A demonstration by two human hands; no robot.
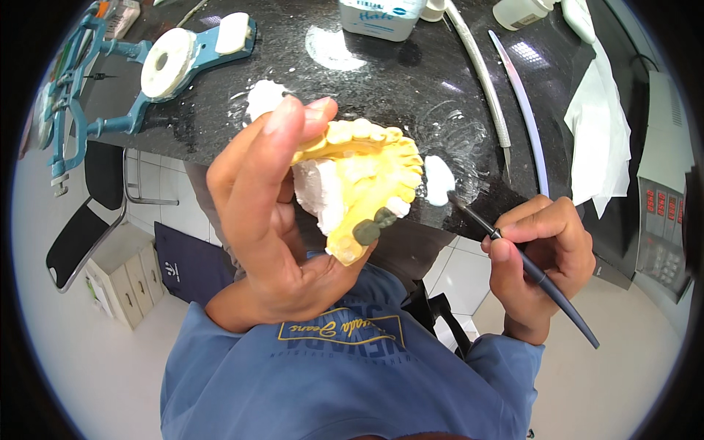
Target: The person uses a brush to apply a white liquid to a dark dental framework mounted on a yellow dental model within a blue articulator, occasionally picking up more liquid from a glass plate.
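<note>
My left hand [260, 213] is closed round a yellow plaster dental model [370, 165], held up above the table's front edge. White material [314, 192] fills part of its inner side, and two dark grey-green tooth pieces [367, 232] sit along its near end, beside one white tooth [398, 206]. In my right hand [546, 253] is a slim black brush [546, 282], gripped like a pen. Its dark tip points left, at the edge of a white paste blob [439, 180] on the black tabletop; whether it touches the paste I cannot tell.
A blue dental articulator [209, 55] with a white disc stands at the left. Toward the back are a white tub [380, 18] and a bottle [519, 11]. A knife [484, 81], a pale curved stick [522, 110] and white tissue [601, 132] lie to the right, near a control panel [660, 213].
</note>
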